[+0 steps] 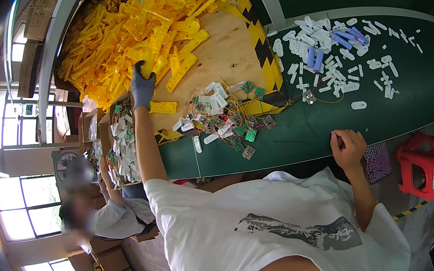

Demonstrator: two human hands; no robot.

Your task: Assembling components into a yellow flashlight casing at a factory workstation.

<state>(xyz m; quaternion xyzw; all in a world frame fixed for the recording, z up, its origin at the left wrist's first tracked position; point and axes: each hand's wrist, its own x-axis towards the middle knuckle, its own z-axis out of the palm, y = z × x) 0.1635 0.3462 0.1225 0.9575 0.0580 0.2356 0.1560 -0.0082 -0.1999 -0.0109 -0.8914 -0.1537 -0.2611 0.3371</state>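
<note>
My left hand [143, 88], in a grey glove with dark fingertips, reaches into the near side of a big heap of yellow plastic shells [116, 45]. Its thumb and fingers close around one yellow plastic shell [147, 63], which is slightly blurred. Another yellow shell [163, 107] lies beside my left wrist. Bare and loosely curled, my right hand [349, 148] rests at the near edge of the green table [293, 143], with nothing visible in it. Between the hands lies a pile of green circuit boards [250, 135] with thin wires and white plastic pieces [217, 101].
White plastic parts [327, 72] and blue cylindrical cells [315, 59] spread over the table's right side. Striped tape [267, 60] edges the wooden board [223, 49]. A red stool [426, 165] stands at right. Another person [119, 216] sits at left near boxes of parts [123, 146].
</note>
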